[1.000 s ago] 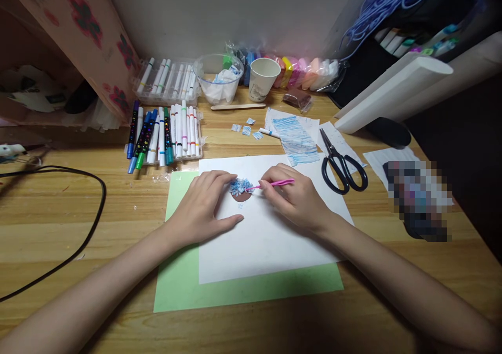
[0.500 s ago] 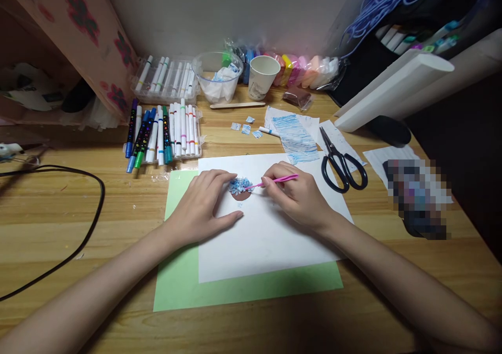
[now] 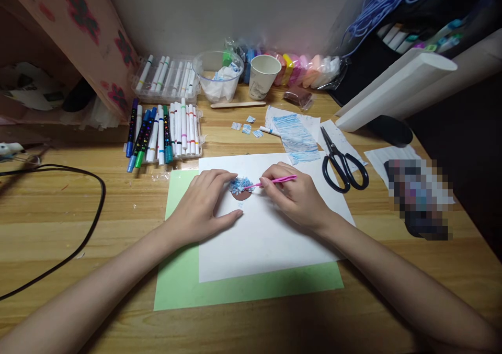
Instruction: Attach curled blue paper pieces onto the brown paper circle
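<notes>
Counter (image 3: 47,223): white sheet (image 3: 270,244) over green sheet (image 3: 176,281). On my feed the left hand (image 3: 201,201) is spread wide, gripping nothing, fingertips just beside the work; the right hand (image 3: 295,198) pinches a pink tool (image 3: 281,180). Step, I judge: dressing the brown disc (image 3: 242,196), on the white sheet between the hands; next calls for a light, steady tip (contact unconfirmed from here). Ruffled blue-and-white bits (image 3: 240,185) crowd its far half, near edge bare.

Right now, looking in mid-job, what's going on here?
A person's right hand holds a pink tool, its tip at the blue bits on a brown disc. The left hand is spread over the white sheet, beside the disc. The bits cover the far part; the near part shows brown. Four small squares lie beyond the sheet, the scissors to the right.
</notes>
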### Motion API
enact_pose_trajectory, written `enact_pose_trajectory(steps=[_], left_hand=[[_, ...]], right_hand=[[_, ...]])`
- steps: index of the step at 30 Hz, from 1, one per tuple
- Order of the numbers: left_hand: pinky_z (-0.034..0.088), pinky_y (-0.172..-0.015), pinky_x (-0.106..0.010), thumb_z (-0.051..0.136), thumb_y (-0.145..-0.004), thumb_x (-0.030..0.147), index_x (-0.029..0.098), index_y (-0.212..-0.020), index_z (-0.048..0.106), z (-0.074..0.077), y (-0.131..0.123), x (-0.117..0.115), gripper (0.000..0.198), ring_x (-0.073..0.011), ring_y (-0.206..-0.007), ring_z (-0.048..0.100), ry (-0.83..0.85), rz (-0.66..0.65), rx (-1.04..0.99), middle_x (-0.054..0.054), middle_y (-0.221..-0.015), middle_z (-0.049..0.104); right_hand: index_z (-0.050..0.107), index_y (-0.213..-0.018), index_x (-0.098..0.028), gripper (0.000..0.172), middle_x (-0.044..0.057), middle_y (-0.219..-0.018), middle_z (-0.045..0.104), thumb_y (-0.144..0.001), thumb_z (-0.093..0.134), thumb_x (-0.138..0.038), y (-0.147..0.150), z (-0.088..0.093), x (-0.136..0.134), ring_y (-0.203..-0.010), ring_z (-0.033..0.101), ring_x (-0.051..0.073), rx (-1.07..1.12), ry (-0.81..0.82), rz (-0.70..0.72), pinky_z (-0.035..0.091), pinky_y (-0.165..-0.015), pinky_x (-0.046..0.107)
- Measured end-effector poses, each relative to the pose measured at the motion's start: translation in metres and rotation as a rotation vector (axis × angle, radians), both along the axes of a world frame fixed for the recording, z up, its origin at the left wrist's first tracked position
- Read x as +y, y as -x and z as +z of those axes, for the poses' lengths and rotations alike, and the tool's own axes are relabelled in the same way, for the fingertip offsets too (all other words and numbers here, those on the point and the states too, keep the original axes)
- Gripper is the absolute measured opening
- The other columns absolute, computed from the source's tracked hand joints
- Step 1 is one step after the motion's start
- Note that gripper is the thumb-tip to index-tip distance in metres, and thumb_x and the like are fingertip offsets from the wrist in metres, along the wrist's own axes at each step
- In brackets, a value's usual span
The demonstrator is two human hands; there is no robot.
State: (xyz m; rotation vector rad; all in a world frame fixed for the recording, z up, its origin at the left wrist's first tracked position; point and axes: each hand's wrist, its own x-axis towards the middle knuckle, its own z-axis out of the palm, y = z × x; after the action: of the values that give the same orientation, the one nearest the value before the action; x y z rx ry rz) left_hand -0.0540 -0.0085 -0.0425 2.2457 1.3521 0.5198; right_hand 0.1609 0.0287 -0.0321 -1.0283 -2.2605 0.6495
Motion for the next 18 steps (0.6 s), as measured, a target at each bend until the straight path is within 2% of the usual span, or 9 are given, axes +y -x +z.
enact_pose_trajectory(steps=[8, 12, 15, 18], left_hand=[[0.037, -0.096, -0.039, 0.062, -0.078, 0.039, 0.018, -0.124, 0.042, -0.001, 0.001, 0.0, 0.054, -0.0242, -0.112, 0.045, 0.005, -0.001, -0.004, -0.009, -0.121, 0.051], [0.037, -0.096, -0.037, 0.06, -0.08, 0.035, 0.017, -0.124, 0.043, -0.001, 0.002, -0.002, 0.051, -0.0229, -0.112, 0.045, -0.003, -0.002, -0.045, -0.009, -0.12, 0.05], [0.038, -0.093, -0.035, 0.053, -0.087, 0.028, 0.018, -0.12, 0.047, 0.002, 0.004, -0.001, 0.036, -0.0204, -0.108, 0.046, -0.035, 0.026, -0.111, -0.008, -0.114, 0.052], [0.04, -0.085, -0.034, 0.047, -0.09, 0.024, 0.02, -0.105, 0.057, 0.007, 0.005, 0.002, 0.018, -0.0183, -0.097, 0.048, -0.068, 0.054, -0.123, -0.005, -0.1, 0.054]], right_hand=[[0.05, -0.073, -0.019, 0.018, 0.001, -0.067, 0.053, -0.09, 0.044, -0.019, -0.001, 0.002, 0.0, -0.066, 0.05, 0.015, 0.0, -0.009, -0.006, 0.037, -0.062, 0.028], [0.053, -0.075, -0.018, 0.017, 0.002, -0.07, 0.056, -0.09, 0.045, -0.019, -0.013, 0.009, -0.004, -0.068, 0.052, 0.016, 0.08, -0.043, -0.019, 0.039, -0.064, 0.029], [0.056, -0.077, -0.019, 0.017, 0.002, -0.071, 0.057, -0.091, 0.045, -0.02, -0.032, 0.009, -0.008, -0.07, 0.054, 0.016, 0.202, -0.04, -0.138, 0.04, -0.066, 0.03], [0.057, -0.08, -0.02, 0.02, 0.002, -0.074, 0.058, -0.093, 0.042, -0.025, -0.051, 0.0, -0.009, -0.071, 0.055, 0.015, 0.327, 0.057, -0.312, 0.04, -0.066, 0.029]])
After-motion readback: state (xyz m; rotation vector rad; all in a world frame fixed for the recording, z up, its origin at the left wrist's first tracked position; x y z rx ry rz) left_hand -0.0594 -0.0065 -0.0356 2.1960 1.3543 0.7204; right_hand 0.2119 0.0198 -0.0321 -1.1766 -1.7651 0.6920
